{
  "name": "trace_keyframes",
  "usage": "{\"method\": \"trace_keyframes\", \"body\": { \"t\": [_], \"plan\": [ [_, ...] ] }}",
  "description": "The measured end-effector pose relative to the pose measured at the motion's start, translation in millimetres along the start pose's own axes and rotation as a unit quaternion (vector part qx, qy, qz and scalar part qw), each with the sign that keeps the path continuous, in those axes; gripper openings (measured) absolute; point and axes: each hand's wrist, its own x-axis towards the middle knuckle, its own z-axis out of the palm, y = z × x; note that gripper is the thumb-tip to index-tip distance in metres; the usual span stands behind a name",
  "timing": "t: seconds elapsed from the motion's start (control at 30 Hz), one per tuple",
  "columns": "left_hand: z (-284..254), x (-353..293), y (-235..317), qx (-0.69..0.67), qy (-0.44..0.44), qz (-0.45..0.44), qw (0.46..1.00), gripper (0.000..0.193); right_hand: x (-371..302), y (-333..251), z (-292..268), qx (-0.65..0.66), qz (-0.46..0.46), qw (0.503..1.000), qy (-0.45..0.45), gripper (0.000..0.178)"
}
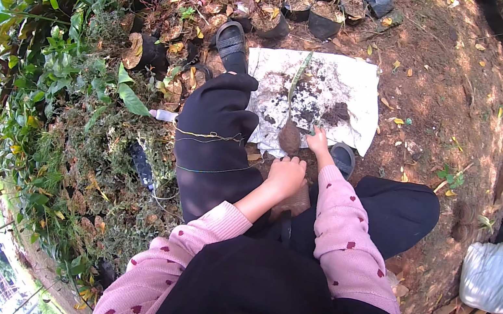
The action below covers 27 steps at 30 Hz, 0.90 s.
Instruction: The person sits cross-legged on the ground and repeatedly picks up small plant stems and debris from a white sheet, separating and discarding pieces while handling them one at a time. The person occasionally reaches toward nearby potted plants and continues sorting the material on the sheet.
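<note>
Lying on the near half of a soil-strewn white sheet [361, 86], a plant with a brown, rounded root ball [290, 138] points its long, narrow green leaf [299, 79] away from the person. The left hand [288, 176] is just on the near side of the ball, fingers bent; whether it grasps anything, I cannot tell. The right hand [317, 142] reaches in just right of the ball, a small green thing [313, 130] showing at its fingertips; how firmly it is gripped is unclear. Dark loose soil [337, 113] is heaped beyond that hand. A dark sandal [231, 42] stands beside the sheet's far left corner, and black plant bags [324, 22] sit farther off.
</note>
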Motion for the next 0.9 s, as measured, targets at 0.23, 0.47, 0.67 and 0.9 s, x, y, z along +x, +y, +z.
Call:
{"method": "trace_keyframes", "body": {
  "t": [0.23,0.47,0.67,0.9],
  "plan": [
    [-0.6,3.5,-8.1,-0.02,0.032,-0.016,0.999,0.036,5.3,-20.5,-28.2,0.495,0.124,0.855,-0.094,0.053],
    [2.5,3.7,-11.4,-0.033,0.057,-0.012,0.998,0.033,-17.3,-62.8,-105.3,0.699,0.007,0.71,-0.091,0.039],
    [2.0,8.9,-11.9,-0.05,0.081,-0.01,0.995,0.033,-52.9,-76.4,-174.7,0.62,-0.112,0.769,-0.107,0.039],
    [7.9,9.9,-1.7,0.003,0.003,-0.008,1.0,0.038,-25.4,-17.7,-90.8,0.301,-0.091,0.948,-0.048,0.041]
  ]
}}
